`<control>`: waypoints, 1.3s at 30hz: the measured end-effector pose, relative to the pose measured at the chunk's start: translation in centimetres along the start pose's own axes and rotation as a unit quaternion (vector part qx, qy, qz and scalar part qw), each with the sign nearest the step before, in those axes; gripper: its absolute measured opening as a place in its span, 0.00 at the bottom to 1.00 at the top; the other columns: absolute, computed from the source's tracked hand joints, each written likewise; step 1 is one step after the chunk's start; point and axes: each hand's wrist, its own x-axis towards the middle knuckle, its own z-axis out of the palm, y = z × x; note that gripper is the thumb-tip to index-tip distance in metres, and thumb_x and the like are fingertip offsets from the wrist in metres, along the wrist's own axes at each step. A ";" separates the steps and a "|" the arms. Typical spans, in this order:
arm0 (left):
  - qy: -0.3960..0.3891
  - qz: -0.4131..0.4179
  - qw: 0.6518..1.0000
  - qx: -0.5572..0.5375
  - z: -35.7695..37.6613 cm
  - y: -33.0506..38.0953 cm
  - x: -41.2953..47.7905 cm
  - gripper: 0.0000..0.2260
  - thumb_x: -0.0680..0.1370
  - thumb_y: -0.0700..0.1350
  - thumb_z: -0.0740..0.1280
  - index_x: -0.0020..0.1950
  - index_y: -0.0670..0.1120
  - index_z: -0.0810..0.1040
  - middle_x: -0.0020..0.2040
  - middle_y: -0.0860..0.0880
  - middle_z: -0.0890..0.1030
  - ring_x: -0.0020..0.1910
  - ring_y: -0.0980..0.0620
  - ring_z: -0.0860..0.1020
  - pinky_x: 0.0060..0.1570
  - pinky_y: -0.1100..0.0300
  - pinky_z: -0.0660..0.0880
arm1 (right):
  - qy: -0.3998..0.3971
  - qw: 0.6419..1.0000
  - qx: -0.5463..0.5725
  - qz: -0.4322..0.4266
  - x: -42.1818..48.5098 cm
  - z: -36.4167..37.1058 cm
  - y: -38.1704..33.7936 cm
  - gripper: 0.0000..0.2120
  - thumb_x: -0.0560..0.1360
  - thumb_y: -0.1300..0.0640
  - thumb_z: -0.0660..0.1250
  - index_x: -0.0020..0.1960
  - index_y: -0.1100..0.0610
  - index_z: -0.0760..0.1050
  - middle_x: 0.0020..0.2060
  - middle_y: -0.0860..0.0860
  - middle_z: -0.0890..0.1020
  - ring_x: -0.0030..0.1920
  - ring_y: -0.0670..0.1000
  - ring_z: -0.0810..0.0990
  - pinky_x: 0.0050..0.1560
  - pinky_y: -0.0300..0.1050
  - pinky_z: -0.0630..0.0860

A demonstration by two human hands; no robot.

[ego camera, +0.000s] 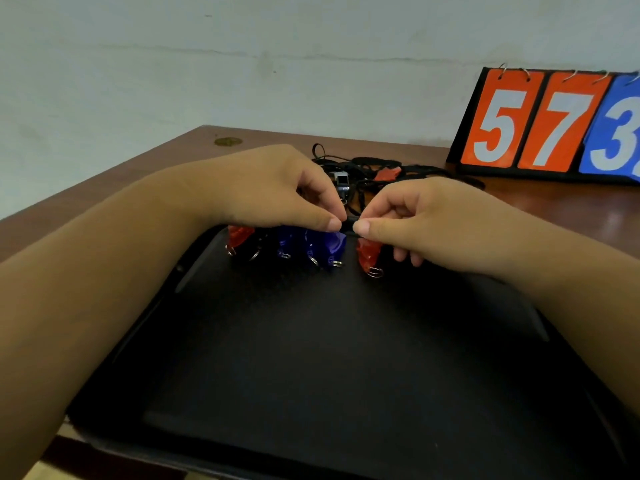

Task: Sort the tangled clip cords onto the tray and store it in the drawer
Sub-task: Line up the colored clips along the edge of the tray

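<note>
A large black tray point(311, 341) lies on the brown table in front of me. Along its far edge sit a red clip point(239, 235), blue clips point(330, 245) and another red clip point(367, 256), each with a small metal ring. My left hand point(277, 188) and my right hand point(422, 213) meet above them, both pinching the same short stretch of black cord point(349, 225) between thumb and fingers. Behind the hands lies a tangle of black cords point(370, 166) with a silver clip point(341, 181) and a red clip point(388, 174) in it.
A flip scoreboard point(540, 126) with orange 5 and 7 and a blue 3 stands at the table's back right. The white wall runs behind the table. The table's left edge point(104, 181) slants toward me.
</note>
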 end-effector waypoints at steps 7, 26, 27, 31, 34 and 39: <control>0.012 0.001 1.000 -0.003 0.1 0.2 -0.5 0.07 0.81 0.54 0.74 0.58 0.63 0.87 0.50 0.65 0.86 0.51 0.66 0.83 0.53 0.65 0.74 | 0.007 1.000 0.000 -0.022 0.0 0.2 0.0 0.08 0.81 0.41 0.71 0.59 0.40 0.79 0.40 0.43 0.86 0.38 0.43 0.86 0.35 0.36 0.82; 0.012 0.002 0.998 -0.061 0.4 0.4 -0.5 0.07 0.79 0.53 0.77 0.57 0.61 0.87 0.50 0.61 0.88 0.52 0.64 0.84 0.58 0.63 0.77 | 0.009 1.000 0.019 -0.010 -0.1 0.0 0.0 0.06 0.83 0.45 0.69 0.59 0.43 0.79 0.37 0.45 0.86 0.32 0.40 0.83 0.33 0.32 0.79; 0.004 0.001 0.998 -0.063 0.4 0.5 -0.6 0.08 0.78 0.53 0.78 0.57 0.61 0.87 0.51 0.61 0.88 0.52 0.64 0.84 0.58 0.64 0.76 | 0.009 1.000 0.015 -0.009 -0.1 0.0 0.0 0.06 0.84 0.45 0.69 0.60 0.43 0.79 0.37 0.45 0.86 0.32 0.40 0.83 0.34 0.33 0.79; -0.009 -0.001 0.998 -0.056 0.3 0.7 -0.6 0.11 0.76 0.53 0.79 0.58 0.60 0.86 0.51 0.62 0.88 0.54 0.64 0.85 0.62 0.64 0.77 | 0.007 1.000 0.014 -0.008 0.0 0.0 0.0 0.07 0.83 0.47 0.70 0.61 0.43 0.79 0.38 0.45 0.86 0.34 0.41 0.84 0.35 0.34 0.80; -0.007 0.000 0.999 -0.051 0.3 0.5 -0.5 0.11 0.76 0.53 0.79 0.58 0.61 0.86 0.51 0.62 0.88 0.53 0.65 0.84 0.58 0.67 0.76 | 0.009 1.000 0.015 -0.011 -0.1 0.1 0.0 0.07 0.83 0.48 0.71 0.60 0.43 0.80 0.39 0.46 0.86 0.35 0.41 0.85 0.34 0.33 0.80; 0.014 0.004 0.999 -0.047 0.4 0.2 -0.5 0.06 0.80 0.54 0.75 0.57 0.62 0.87 0.51 0.63 0.87 0.53 0.65 0.84 0.56 0.64 0.74 | 0.008 1.000 0.015 -0.013 -0.2 0.0 0.0 0.06 0.83 0.48 0.70 0.60 0.43 0.80 0.41 0.46 0.86 0.39 0.43 0.86 0.36 0.34 0.82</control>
